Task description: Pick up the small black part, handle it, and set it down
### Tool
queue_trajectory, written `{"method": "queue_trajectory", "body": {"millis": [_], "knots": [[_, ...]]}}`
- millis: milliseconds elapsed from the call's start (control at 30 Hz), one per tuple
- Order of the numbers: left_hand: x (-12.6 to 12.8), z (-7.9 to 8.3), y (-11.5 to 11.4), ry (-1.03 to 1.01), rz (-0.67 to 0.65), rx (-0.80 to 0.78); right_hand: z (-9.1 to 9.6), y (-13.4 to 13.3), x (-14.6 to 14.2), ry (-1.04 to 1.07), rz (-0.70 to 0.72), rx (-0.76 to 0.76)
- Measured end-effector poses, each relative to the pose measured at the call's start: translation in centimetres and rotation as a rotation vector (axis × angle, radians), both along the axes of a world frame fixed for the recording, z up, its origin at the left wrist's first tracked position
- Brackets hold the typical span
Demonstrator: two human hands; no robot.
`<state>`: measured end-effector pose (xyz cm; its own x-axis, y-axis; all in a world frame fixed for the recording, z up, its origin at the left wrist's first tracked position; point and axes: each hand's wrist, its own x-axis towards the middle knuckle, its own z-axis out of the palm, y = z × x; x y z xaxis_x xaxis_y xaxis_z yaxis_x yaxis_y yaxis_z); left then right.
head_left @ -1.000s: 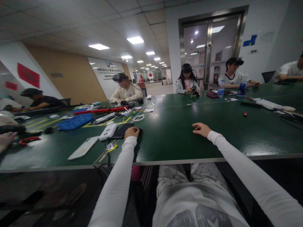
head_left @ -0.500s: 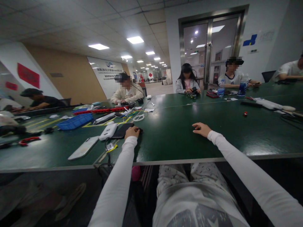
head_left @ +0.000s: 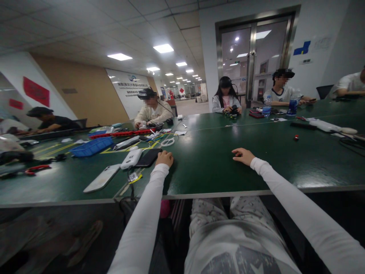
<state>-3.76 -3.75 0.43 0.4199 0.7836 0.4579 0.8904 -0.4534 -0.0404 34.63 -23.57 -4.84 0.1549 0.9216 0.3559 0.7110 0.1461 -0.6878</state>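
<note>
Your left hand [head_left: 164, 158], just left of frame center, curls at the right end of a flat black rectangular item [head_left: 148, 157]; can't tell if it's pinching anything (fingertips hidden). Your right hand [head_left: 243, 156], right of center, has thumb and fingers loosely spread over the glossy green tabletop [head_left: 199, 171].

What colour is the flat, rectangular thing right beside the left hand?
The flat, rectangular thing looks black; the head view shows it, beside the left hand.
</note>
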Motion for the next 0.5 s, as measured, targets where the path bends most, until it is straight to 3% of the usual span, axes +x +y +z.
{"method": "queue_trajectory", "body": {"millis": [267, 500], "knots": [[-0.85, -0.27, 0.53, -0.356, -0.049, -0.193, -0.14, 0.17, 0.05, 0.003, -0.003, 0.024], [-0.61, -0.38, 0.39, -0.443, -0.107, -0.266, -0.32, 0.19, 0.17, 0.010, -0.011, 0.023]]}}
